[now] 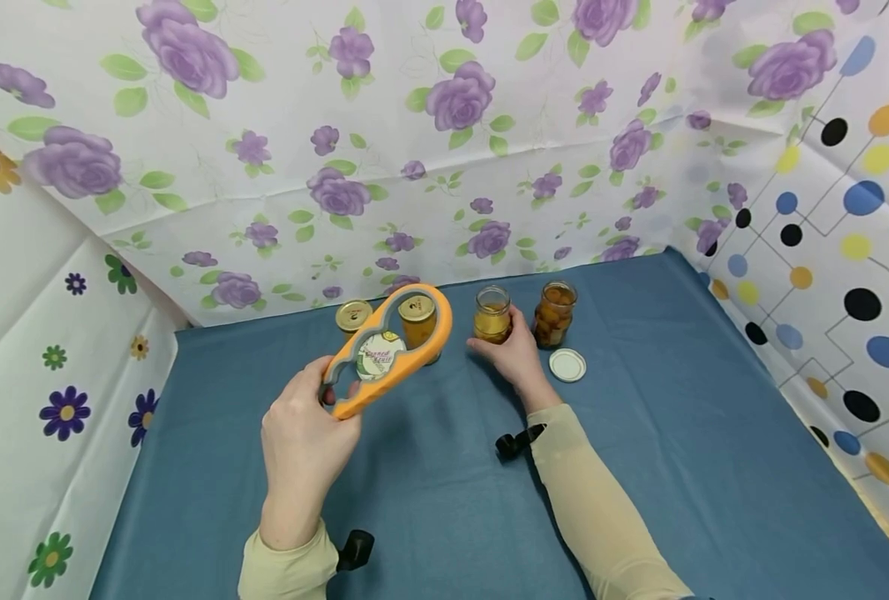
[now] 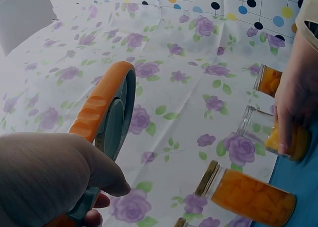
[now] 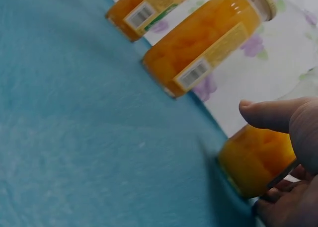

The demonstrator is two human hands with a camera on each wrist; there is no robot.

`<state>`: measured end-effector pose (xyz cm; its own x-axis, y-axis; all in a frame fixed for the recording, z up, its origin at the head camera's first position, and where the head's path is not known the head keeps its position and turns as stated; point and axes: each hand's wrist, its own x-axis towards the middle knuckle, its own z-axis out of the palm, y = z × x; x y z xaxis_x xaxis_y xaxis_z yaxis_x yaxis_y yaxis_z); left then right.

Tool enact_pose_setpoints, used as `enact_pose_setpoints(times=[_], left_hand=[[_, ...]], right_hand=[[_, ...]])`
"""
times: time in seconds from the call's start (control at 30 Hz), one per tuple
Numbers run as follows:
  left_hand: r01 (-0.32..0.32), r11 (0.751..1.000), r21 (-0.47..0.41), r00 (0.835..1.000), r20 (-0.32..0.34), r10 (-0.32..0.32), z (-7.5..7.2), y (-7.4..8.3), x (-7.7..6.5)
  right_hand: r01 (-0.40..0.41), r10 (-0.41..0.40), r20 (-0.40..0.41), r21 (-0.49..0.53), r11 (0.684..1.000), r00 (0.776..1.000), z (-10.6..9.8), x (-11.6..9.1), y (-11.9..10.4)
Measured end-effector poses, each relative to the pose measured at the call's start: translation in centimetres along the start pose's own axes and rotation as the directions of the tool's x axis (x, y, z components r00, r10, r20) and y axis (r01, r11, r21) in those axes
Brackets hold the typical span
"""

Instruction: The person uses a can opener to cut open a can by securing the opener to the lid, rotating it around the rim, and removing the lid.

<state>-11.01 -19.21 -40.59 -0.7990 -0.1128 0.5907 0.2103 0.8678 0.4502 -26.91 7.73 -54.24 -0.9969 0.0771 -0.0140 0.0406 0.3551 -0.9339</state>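
My left hand [image 1: 305, 433] grips an orange and grey jar opener [image 1: 435, 333] by its handle end, raised above the table. Within its loop shows a round white printed piece [image 1: 379, 356] with green on it. My right hand [image 1: 515, 354] holds a lidless glass jar [image 1: 492, 315] of yellow-orange fruit, thumb on one side and fingers on the other. In the right wrist view, the thumb lies across this jar [image 3: 258, 160] near its upper part. Just right of that hand stands a second lidless jar [image 1: 554, 314], filled with darker orange pieces.
A loose lid [image 1: 567, 365] lies white side up in front of the right-hand jar. Behind the opener stand two jars with gold lids, one nearer the middle [image 1: 417, 308] and one farther left [image 1: 354, 315]. Flowered sheeting [image 1: 384, 200] rises along the blue table's [image 1: 676, 400] back edge.
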Motion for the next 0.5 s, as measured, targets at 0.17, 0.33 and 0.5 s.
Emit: enact_pose_setpoints(times=[0.17, 0.33, 0.5], left_hand=[[-0.001, 1.0, 0.002, 1.0, 0.005, 0.001, 0.0, 0.0, 0.0], [-0.004, 1.0, 0.0, 1.0, 0.006, 0.004, 0.0, 0.1, 0.0], [-0.006, 1.0, -0.001, 1.0, 0.012, 0.006, 0.0, 0.1, -0.1]], right_hand=[[0.05, -0.05, -0.012, -0.045, 0.998, 0.999, -0.7, -0.6, -1.8], [0.119, -0.126, -0.06, -0.109, 0.987, 0.99, -1.3, -1.5, -3.9], [0.167, -0.182, -0.1, -0.148, 0.975, 0.978, -2.1, -2.4, -6.1]])
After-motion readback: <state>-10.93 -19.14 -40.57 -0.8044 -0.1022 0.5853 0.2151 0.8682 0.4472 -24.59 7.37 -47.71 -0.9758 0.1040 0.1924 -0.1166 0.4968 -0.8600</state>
